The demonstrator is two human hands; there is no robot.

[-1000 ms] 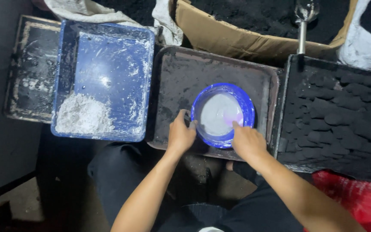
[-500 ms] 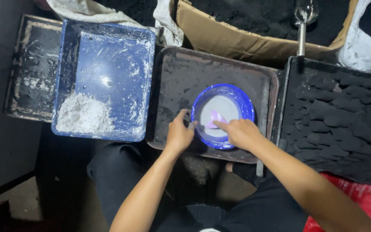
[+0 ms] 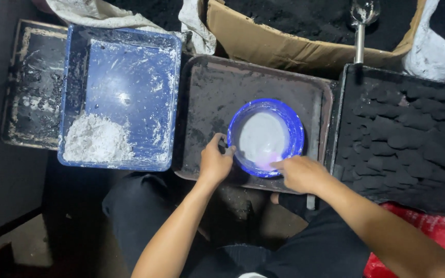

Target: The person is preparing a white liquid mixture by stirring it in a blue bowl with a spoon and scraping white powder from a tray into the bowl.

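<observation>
Pinching the near-left rim of the one blue bowl (image 3: 266,137) with my left hand (image 3: 215,162), I press my right hand's (image 3: 301,174) fingertips onto its near rim. It sits on one dark tray (image 3: 212,98). Left of that tray is one blue tub (image 3: 130,77) holding a single heap of white powder (image 3: 97,139).

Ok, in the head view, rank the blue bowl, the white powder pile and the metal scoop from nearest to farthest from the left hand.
1. Blue bowl: the left hand touches its left rim.
2. White powder pile: off to the left, in the blue tray's near corner.
3. Metal scoop: far right, standing at the cardboard box.
</observation>
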